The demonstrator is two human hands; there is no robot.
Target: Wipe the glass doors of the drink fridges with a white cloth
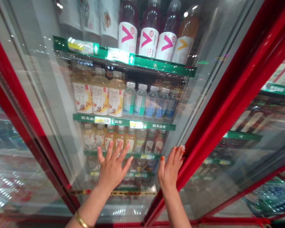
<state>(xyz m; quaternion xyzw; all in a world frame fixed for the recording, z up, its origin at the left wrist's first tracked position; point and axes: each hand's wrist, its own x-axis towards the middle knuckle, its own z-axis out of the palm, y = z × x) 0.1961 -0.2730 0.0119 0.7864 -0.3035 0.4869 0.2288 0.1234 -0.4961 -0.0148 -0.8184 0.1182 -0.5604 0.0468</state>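
Observation:
My left hand (pixel 112 169) lies flat against the glass door (pixel 61 126) of a drinks cooler, its fingers spread and holding nothing. My right hand (pixel 169 169) presses its fingertips to the red door frame (pixel 218 110), near the glass edge, and grips nothing. Behind the glass, shelves with green price strips hold rows of bottled drinks. A row of bottled teas with white labels (pixel 99 96) stands at mid height. Beside them are small bottles of water (pixel 149 103). Lower bottles are partly hidden behind my left hand.
Further glass cooler doors with red frames stand to the left and right, showing blurred reflections and shelves. A pink-labelled row of bottles (pixel 149 39) fills the upper shelf. A red frame runs along the bottom of the doors, below my forearms.

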